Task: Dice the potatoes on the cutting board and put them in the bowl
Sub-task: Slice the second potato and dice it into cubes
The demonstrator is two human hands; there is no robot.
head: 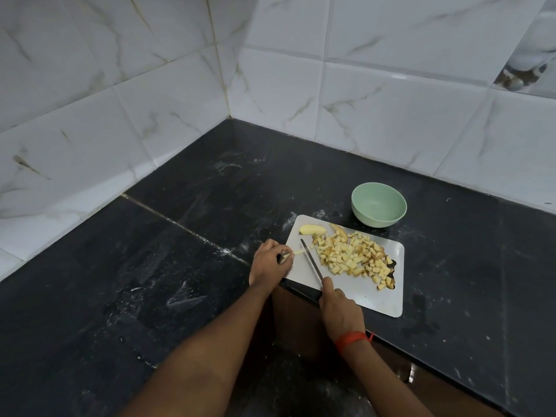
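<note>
Potato dice [352,257] lie in a loose heap on the right half of the cutting board [365,296], some showing brown skin on one face; the heap spreads toward the board's right edge, where a few cubes sit at the dark handle cutout; all the dice seen are on the board. At the board's far left corner rests a pale peeled potato piece [313,229], uncut; just beside it, touching the far end of the heap, lies a curved strip of peel [337,230]. The left hand [270,261] sits at the board's left edge, its fingertips curled and pinching a thin potato strip [298,252] that points toward the knife [311,260]. The right hand [340,314] is clenched round the knife's handle, forefinger stretched along the top; the narrow blade runs at a slant across the board between the strip and the heap, tip pointing away from the person; whether its edge touches the board I cannot tell. A red thread [353,340] circles the right wrist. The mint-green bowl [378,204] stands upright on the black stone bench [180,266], just beyond the board's far edge and near the wall; the board's near left corner lies at the bench's front edge. White marbled tiles [391,109] cover the two walls that meet behind the bench; pale dusty smears mark the stone.
</note>
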